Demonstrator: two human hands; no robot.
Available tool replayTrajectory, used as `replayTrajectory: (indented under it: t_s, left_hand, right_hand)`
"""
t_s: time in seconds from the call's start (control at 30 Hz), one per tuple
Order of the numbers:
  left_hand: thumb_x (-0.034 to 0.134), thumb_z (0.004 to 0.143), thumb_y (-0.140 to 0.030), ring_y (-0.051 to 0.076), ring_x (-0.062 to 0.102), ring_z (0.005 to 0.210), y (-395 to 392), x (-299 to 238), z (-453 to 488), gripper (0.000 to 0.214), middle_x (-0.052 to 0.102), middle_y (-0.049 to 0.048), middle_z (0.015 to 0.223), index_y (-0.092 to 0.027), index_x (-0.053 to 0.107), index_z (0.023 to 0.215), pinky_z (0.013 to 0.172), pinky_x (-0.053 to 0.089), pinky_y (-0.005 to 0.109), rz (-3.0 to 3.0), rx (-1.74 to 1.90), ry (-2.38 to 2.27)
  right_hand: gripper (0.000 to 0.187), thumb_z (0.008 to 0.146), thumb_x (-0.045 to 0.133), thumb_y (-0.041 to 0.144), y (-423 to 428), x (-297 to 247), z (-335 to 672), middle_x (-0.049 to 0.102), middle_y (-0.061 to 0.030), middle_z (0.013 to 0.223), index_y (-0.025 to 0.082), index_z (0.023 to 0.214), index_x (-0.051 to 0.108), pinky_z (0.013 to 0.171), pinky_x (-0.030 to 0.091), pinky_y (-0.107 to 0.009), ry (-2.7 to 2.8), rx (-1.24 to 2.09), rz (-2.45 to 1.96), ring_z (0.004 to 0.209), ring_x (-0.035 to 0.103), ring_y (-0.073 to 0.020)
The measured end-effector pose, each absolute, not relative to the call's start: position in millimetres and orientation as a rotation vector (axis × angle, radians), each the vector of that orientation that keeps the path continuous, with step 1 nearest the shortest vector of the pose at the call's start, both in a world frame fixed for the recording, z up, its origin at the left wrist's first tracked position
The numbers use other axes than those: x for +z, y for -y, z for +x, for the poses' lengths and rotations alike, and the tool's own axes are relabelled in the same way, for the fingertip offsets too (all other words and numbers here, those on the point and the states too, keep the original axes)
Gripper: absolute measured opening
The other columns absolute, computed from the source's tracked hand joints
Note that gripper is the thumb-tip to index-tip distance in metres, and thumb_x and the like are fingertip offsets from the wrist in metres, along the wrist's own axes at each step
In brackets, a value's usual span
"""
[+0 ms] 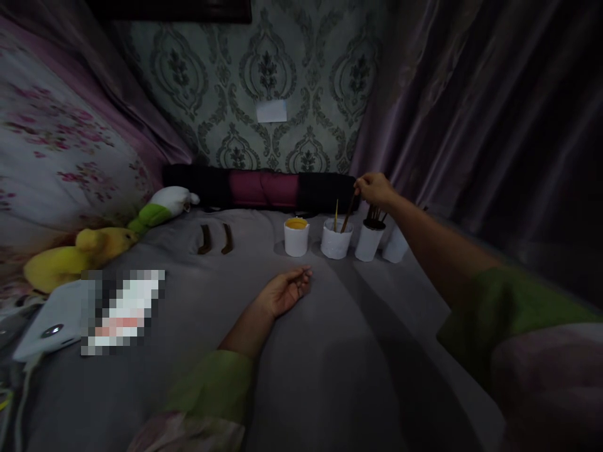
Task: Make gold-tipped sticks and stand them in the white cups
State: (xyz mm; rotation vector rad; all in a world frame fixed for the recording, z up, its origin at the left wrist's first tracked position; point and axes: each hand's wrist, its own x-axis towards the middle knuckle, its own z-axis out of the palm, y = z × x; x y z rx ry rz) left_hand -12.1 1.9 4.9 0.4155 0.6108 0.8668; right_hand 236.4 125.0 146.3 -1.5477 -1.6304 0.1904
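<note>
My right hand [374, 188] pinches the top of a thin brown stick [348, 212], whose lower end leans inside a white cup [336, 243]. A thinner yellowish stick [336, 215] stands in that same cup. Just right of it, under my right wrist, is a narrower white cup [369, 245] with several dark brown sticks [375, 213] in it. My left hand [287, 292] lies palm up on the grey cloth, fingers loosely bent and apart, with nothing visible in it. Beyond its fingertips stands a white cup with yellow content [296, 242].
Another white container [396, 246] stands at the row's right end. Two dark curved pieces [204, 240] lie left of the cups. Plush toys [70, 257], a white device with a cable [56, 320] and a blurred packet [125, 311] are at left. A black and maroon roll [264, 188] lies along the wall.
</note>
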Motion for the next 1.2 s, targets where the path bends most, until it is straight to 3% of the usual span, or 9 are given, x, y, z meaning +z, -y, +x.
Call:
replayTrajectory:
  t_s: [1.2]
  left_hand:
    - [0.046,0.077,-0.003,0.007,0.055,0.060,-4.1,2.2,-12.8,0.016,0.059,0.0079,0.073,-0.004,0.058,0.086,0.054,0.046,0.016,0.397,0.864,-0.582]
  right_hand:
    - [0.022,0.084,0.039,0.022,-146.1,103.8,226.2,0.059,-0.0033,0.066,0.010,0.079,0.057,0.038,0.030,-0.014,1.657,0.411,-1.742,0.039,0.041,-0.0024]
